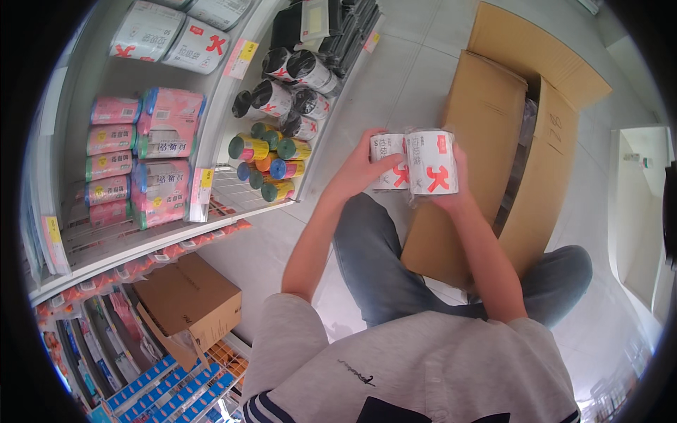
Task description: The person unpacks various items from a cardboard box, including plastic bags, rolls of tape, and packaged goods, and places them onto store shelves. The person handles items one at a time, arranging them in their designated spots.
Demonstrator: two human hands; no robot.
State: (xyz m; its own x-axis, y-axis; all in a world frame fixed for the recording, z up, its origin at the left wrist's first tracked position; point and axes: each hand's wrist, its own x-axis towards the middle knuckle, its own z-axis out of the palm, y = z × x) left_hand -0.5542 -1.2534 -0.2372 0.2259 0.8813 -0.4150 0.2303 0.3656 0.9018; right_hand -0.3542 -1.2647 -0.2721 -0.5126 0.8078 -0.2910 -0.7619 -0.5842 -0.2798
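Observation:
Between both hands I hold two white-labelled trash bag rolls in clear wrap, side by side, with red marks and printing. My left hand grips the left roll, its thumb lying across the label. My right hand is closed around the right roll from its side and underneath; most of its fingers are hidden. Below and to the right of the rolls stands a large cardboard box. One flap is raised, and through a narrow gap dark wrapped items show inside.
At left, shelving holds pink bag packs, larger white-labelled rolls, black-and-white rolls and green and yellow rolls. Price tags line the shelf edges. Another cardboard box stands lower left beside blue-edged display racks. Grey floor tiles extend ahead.

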